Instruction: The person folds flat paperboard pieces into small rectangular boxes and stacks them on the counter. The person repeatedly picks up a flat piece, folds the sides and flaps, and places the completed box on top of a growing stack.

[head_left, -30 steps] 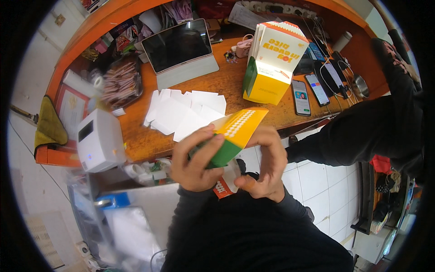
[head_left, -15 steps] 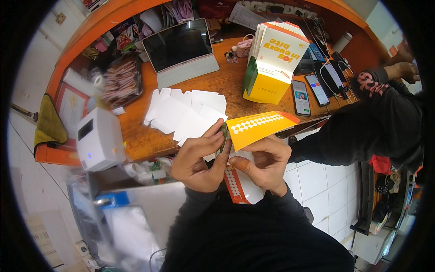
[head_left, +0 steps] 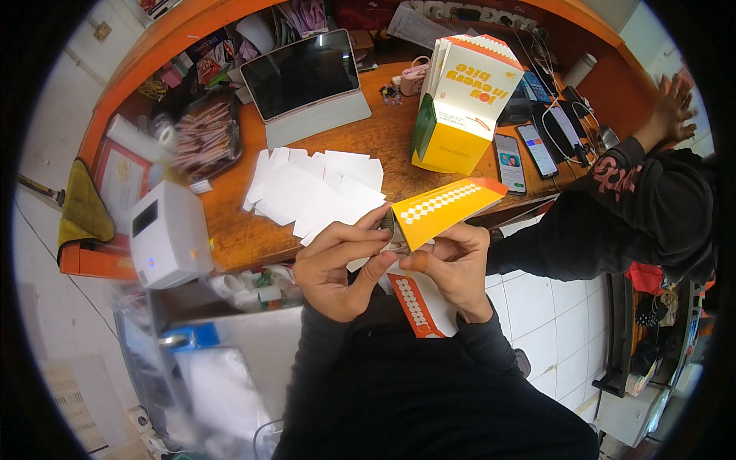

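A partly folded cardboard food box (head_left: 445, 213), yellow with white diamonds and an orange-red end, is held up between my hands before the desk edge. My left hand (head_left: 340, 272) pinches its left side, where a dark green strip shows by the fingertips. Thumb and fingers of my right hand (head_left: 454, 268) are closed on the fold under the yellow panel. Below them hangs a red-and-white panel (head_left: 418, 305) of the box. Just beyond my left hand, white paper pieces (head_left: 322, 184) lie in a loose pile. Behind the box stands a stack of similar cartons (head_left: 458, 142).
A tablet (head_left: 303, 77) leans at the back of the wooden desk. Phones (head_left: 536, 150) and cables lie at the right. A white printer-like device (head_left: 169, 236) stands on the left, near a bag of packets (head_left: 205, 134). At right is another person's raised hand (head_left: 673, 111).
The box in my hands has tilted a little, its right end rising, and the lower panel has swung slightly right. At right, the other person's hand has lifted and spread.
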A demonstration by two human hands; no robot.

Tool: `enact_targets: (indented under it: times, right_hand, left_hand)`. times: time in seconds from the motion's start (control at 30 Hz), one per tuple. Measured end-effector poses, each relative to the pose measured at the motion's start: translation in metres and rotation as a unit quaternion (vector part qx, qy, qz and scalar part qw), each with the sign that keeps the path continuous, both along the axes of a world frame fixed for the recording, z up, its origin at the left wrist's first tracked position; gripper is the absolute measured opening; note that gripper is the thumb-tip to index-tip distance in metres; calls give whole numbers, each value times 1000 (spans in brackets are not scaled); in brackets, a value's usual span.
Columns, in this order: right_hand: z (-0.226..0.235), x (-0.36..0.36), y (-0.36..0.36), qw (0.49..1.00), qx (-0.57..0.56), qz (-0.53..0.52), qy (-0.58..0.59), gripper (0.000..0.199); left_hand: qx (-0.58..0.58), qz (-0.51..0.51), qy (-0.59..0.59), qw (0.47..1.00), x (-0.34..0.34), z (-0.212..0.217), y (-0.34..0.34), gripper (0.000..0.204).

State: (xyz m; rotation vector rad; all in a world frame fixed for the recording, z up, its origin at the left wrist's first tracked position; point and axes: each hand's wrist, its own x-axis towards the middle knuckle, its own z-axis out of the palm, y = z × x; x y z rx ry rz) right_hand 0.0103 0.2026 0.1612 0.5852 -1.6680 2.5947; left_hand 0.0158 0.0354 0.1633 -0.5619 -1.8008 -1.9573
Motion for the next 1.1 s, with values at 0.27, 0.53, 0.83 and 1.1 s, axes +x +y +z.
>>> enact_targets:
  times: [0.27,0.53,0.83,1.1]
  right_hand:
    - [4,-7,-1,961,245,-114,60,35]
    - [12,7,-4,807,297,-366,357,37]
    - [0,-13,11,792,299,-399,353,34]
    - [2,-10,4,769,366,-336,403,33]
  left_hand:
    - [-82,38,-51,995,7,-3,2,19]
    - [-97,257,-31,961,-2,-16,-11,19]
    - [-157,311,-95,933,-3,-10,-20,21]
    - [124,-3,-204,971,13,12,2,27]
